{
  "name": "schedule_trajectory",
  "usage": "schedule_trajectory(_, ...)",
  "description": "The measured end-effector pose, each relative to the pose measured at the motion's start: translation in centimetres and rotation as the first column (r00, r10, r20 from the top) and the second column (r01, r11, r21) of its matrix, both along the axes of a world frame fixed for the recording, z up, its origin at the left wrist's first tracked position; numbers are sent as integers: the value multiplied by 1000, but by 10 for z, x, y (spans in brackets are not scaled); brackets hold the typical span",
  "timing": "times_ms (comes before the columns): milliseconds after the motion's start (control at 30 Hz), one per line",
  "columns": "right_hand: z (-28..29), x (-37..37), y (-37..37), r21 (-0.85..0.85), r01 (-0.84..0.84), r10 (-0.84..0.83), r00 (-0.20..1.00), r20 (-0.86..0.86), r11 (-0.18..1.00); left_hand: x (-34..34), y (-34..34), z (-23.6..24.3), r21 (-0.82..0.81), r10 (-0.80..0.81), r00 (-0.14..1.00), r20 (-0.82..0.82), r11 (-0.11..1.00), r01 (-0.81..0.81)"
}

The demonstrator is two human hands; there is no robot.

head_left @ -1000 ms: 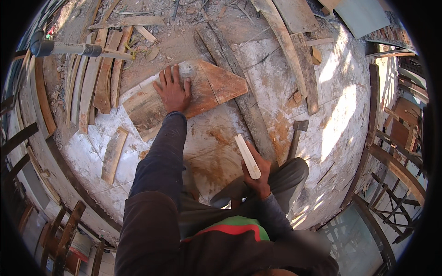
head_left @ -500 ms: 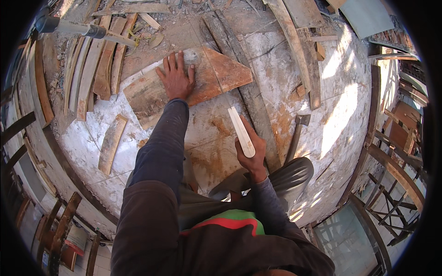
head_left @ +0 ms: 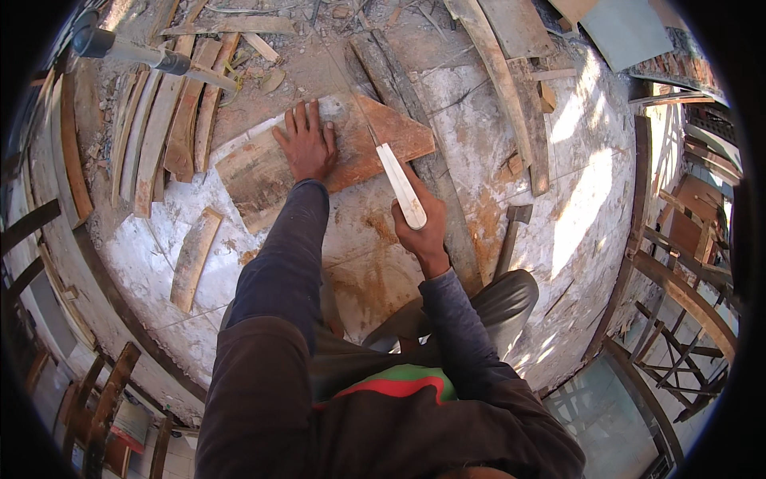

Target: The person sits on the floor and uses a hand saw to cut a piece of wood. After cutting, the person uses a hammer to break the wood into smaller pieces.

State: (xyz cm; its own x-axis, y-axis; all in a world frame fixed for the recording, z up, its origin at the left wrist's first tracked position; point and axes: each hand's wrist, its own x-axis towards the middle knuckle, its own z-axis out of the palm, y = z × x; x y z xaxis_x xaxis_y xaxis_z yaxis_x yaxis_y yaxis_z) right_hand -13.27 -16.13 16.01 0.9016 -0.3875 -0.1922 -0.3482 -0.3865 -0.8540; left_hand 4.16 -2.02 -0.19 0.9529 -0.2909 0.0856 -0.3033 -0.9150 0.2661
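A weathered wooden board [head_left: 254,169] with a reddish, pointed right end lies on the floor in front of me. My left hand [head_left: 309,144] is spread flat on top of it, pressing near its middle. My right hand [head_left: 424,222] is wrapped round the pale handle of a handsaw [head_left: 401,188]. The saw's thin blade, seen nearly edge-on, crosses the board to the right of my left hand and runs on past its far edge. Under the board's right part passes a long dark plank [head_left: 448,203].
A hatchet [head_left: 512,231] lies by my right knee. A short wood offcut [head_left: 195,259] is to the left. Several curved planks [head_left: 163,120] lie at the far left, near a grey pipe [head_left: 132,52]. More planks [head_left: 499,68] are at the far right.
My right hand has pushed the saw forward and slightly left, bringing its handle up to the board's near edge. My left hand stays flat on the board.
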Motion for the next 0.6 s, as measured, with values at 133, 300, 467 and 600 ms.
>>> schedule_trajectory(133,16,-45,-2,-41,-16,16,1000,2,999,2,2,-2,-9,12,1000,3,1000,-12)
schedule_trajectory(300,49,-75,3,-23,-6,7,1000,23,1000,2,3,-1,-32,32,999,-8,999,-32)
schedule_trajectory(467,-21,30,-1,28,38,-42,982,186,999,-1,-9,6,-18,18,997,-76,1000,-20)
schedule_trajectory(600,19,-40,-6,1,-2,2,1000,-7,1000,1,0,9,5,48,995,-92,999,-48)
